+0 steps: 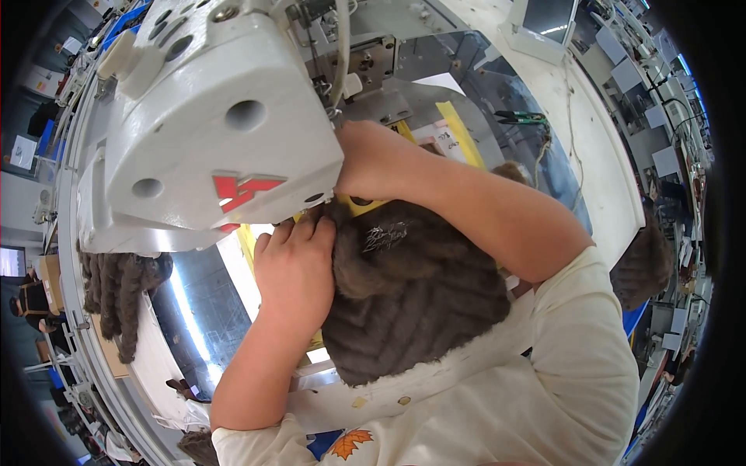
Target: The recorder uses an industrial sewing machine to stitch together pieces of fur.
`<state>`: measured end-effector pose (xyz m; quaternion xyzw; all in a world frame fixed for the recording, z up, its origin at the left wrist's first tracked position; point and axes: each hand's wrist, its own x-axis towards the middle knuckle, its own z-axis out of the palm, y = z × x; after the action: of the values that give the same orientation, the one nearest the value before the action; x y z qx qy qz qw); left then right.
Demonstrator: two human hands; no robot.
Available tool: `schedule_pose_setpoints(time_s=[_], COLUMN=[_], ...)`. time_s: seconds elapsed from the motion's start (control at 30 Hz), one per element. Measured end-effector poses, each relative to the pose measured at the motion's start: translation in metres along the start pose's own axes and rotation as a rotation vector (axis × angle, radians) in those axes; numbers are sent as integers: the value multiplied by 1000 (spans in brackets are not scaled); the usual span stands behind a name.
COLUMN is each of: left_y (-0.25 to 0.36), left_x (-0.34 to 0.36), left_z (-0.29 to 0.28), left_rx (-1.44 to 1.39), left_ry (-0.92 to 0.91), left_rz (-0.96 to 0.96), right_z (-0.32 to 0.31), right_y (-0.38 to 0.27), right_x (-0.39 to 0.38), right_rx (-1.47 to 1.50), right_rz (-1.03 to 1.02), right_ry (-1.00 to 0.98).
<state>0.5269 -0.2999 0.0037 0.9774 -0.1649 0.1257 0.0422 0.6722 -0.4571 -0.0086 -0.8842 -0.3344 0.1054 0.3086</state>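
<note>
A piece of dark brown ribbed plush fabric point(420, 311) with a light stitched script design hangs over the near edge of the work surface, towards my lap. My left hand point(299, 264) lies at its left edge, close under the white sewing machine head point(210, 132). The left fingers are bent and pressed together on the plush, their tips partly hidden. Above the fabric, my right hand point(373, 159) reaches in from the right, against the side of the machine head. Its fingers disappear behind the machine, so their grip is hidden.
Yellow strips point(462, 133) and a paper label lie beyond my right wrist. Thread snips point(521, 118) rest on the shiny plate at right. A screen point(548, 27) stands at the far right. More brown plush pieces point(116, 291) hang at left; another plush bundle point(645, 264) is at right.
</note>
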Motion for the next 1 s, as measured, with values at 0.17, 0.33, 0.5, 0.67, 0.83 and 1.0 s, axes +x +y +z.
schedule_pose_setpoints(time_s=[0.17, 0.33, 0.5, 0.67, 0.83, 1.0], left_y=[-1, 0, 0, 0, -2, -2], left_x=[-3, -7, -6, -4, -6, -8], left_z=[-1, 2, -3, -4, 1, -1], left_rx=[16, -46, -98, -144, -27, 10], left_ry=[-13, -60, -155, -101, -45, -30], left_rz=[-8, -21, -75, -49, 7, 15], right_z=[-20, -26, -19, -25, -13, -7], right_y=[-22, -32, -31, -39, -37, -40], right_x=[-30, -69, -74, -73, -70, -73], right_rx=[-27, -78, -151, -319, -396, -436], right_rz=[-105, -364, -277, -288, -298, -322], right_ry=[89, -117, -182, -150, -153, -78])
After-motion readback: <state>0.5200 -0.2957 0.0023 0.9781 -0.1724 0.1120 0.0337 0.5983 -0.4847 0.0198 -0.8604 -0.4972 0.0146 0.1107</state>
